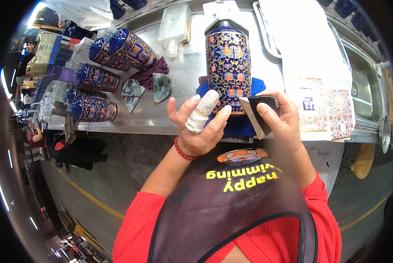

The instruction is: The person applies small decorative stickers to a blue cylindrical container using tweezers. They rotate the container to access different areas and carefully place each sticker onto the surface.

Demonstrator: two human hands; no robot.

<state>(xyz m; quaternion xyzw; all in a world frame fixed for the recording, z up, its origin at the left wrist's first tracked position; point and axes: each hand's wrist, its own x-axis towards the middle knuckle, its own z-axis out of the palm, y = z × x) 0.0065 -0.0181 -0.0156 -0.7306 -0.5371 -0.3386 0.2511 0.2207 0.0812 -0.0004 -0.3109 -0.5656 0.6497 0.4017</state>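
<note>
In the middle of the bench a dark blue bottle [228, 65] with a colourful floral pattern lies on a blue cloth [240, 127], its neck pointing away from me. Near the bottle's lower left side is my left hand [199, 127], with its fingers spread and nothing held. One of its fingers wears a grey-white fabric cover, banded near its base. My right hand [282, 118] grips a flat black pad [261, 109] with a light brown folded edge, close to the bottle's lower right side. Whether the pad touches the bottle I cannot tell.
Several similar patterned bottles [97, 79] lie at the left, near a purple cloth [154, 72] and dark green glassy pieces [162, 87]. A clear plastic container [174, 24] lies farther back. Printed pattern sheets [312, 105] cover the right side, beside a metal sink [365, 90].
</note>
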